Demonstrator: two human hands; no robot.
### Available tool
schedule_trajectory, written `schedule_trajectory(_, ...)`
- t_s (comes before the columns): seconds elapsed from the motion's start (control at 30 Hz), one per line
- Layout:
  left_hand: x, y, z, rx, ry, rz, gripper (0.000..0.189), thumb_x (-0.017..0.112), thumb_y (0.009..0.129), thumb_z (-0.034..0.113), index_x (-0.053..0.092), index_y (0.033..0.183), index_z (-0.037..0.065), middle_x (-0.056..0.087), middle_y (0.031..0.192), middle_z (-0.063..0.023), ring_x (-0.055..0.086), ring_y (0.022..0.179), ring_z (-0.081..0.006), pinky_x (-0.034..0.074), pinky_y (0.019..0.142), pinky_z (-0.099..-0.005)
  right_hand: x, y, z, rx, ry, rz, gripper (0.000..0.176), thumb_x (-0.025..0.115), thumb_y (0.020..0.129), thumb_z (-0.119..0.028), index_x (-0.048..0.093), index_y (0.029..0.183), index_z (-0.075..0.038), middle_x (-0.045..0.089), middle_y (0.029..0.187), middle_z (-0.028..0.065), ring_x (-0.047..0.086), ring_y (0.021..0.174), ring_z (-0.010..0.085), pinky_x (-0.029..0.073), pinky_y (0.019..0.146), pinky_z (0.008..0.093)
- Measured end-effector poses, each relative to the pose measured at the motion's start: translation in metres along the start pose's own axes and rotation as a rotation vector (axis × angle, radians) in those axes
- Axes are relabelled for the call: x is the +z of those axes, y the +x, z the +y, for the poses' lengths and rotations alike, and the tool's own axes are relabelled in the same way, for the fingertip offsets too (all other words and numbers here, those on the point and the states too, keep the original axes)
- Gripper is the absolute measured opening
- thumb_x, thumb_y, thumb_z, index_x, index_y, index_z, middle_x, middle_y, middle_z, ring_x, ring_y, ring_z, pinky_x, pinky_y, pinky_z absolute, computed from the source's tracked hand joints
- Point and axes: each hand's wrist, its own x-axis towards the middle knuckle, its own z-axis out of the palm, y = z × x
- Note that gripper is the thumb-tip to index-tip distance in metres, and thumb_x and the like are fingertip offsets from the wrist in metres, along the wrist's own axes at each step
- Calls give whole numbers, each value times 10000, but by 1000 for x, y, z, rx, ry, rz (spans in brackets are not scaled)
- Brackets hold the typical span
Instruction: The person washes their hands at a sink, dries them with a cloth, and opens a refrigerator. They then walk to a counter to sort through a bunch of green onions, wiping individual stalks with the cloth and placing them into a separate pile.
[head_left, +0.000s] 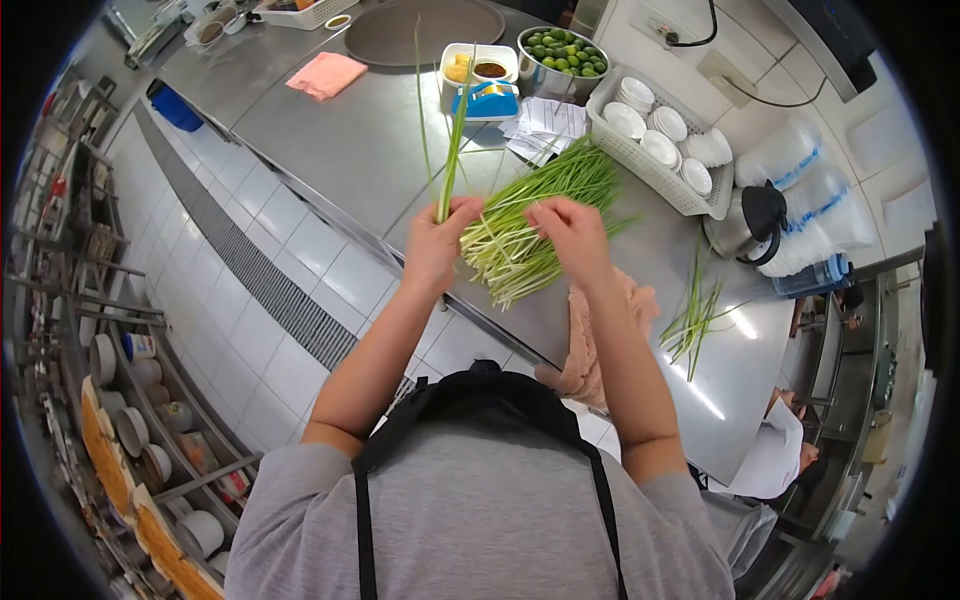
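Long green stalks (453, 155) stand upright in my left hand (437, 238), whose fingers are closed around their lower ends. My right hand (572, 232) is raised over the edge of a large pile of green onions (515, 240), thumb and fingers pinched together. Whatever is between those fingertips is too small to name. The pile lies on the steel table, pale ends toward me and green tops toward the back right. A smaller bunch of green stalks (696, 318) lies apart on the right side of the table.
On the steel table (330, 140) are a pink cloth (327, 75), a blue tape dispenser (487, 101), papers (545, 125), a bowl of limes (563, 55), a basket (640, 160) of white dishes and a kettle (745, 222). A peach towel (590, 350) hangs over the front edge.
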Motion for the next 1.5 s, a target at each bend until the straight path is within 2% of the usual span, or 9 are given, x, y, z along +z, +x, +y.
schedule_trajectory(0.27, -68, -27, 5, 29, 4, 228, 169, 686, 743, 154, 608, 811, 20, 553, 644, 18, 305, 425, -4, 209, 359, -177, 55, 133, 31, -317, -964, -502, 126, 562, 714, -113, 664, 777, -75, 633, 768, 142, 606, 739, 292, 477, 676, 346)
schedule_trajectory(0.53, -101, -36, 9, 77, -32, 316, 161, 688, 741, 145, 613, 812, 21, 547, 640, 20, 296, 421, -5, 204, 359, -171, 72, 150, 22, 81, -1208, -627, 388, 630, 672, -116, 604, 1058, -93, 610, 995, 152, 564, 962, 286, 444, 829, 341)
schedule_trajectory(0.7, -79, -29, 12, 48, -47, 294, 142, 679, 750, 143, 595, 784, 34, 487, 587, 47, 265, 408, -2, 175, 358, -178, 56, 138, 67, -398, -737, -410, 269, 648, 688, -250, 665, 864, -47, 635, 818, 162, 609, 812, 286, 471, 741, 362)
schedule_trajectory(0.87, -58, -17, 8, -21, -16, 208, 138, 671, 760, 154, 580, 745, 52, 366, 495, 95, 228, 387, -1, 154, 363, -188, 54, 130, 29, 221, -867, -472, 504, 633, 670, -149, 531, 1161, -95, 600, 1027, 147, 582, 907, 267, 445, 802, 332)
schedule_trajectory(1.0, -53, -11, -1, -26, -16, 185, 133, 667, 764, 157, 584, 757, 53, 369, 501, 94, 230, 390, 1, 154, 365, -188, 47, 135, 85, -405, -669, -342, 323, 660, 689, -135, 631, 997, -41, 655, 810, 77, 594, 807, 146, 458, 736, 292)
schedule_trajectory(1.2, -60, -12, -13, -39, -29, 193, 135, 666, 765, 158, 582, 770, 53, 510, 638, 46, 260, 399, 8, 172, 356, -176, 37, 143, 52, 296, -567, -522, 616, 653, 721, -275, 422, 1259, -82, 548, 1137, 137, 568, 936, 172, 431, 793, 251)
schedule_trajectory(1.3, -65, -14, -18, -54, -30, 190, 137, 666, 764, 157, 578, 782, 53, 529, 672, 35, 267, 398, 12, 175, 352, -169, 35, 123, 71, -465, -861, -443, 565, 575, 793, -342, 412, 1253, -57, 559, 1119, 109, 572, 906, 158, 434, 778, 259)
schedule_trajectory(1.37, -66, -15, -20, -79, -41, 199, 136, 664, 766, 156, 577, 790, 54, 531, 673, 34, 267, 398, 14, 169, 350, -168, 39, 110, 44, 312, -119, -425, 521, 508, 843, -290, 375, 1244, 15, 531, 1154, 139, 555, 998, 241, 434, 849, 327)
schedule_trajectory(1.5, -65, -16, -22, -80, -45, 199, 136, 662, 768, 154, 577, 800, 53, 537, 682, 34, 268, 397, 14, 170, 349, -168, 24, 97, 38, 487, 525, -486, 421, 417, 883, -211, 400, 1183, 83, 511, 1158, 194, 526, 1045, 309, 432, 887, 378)
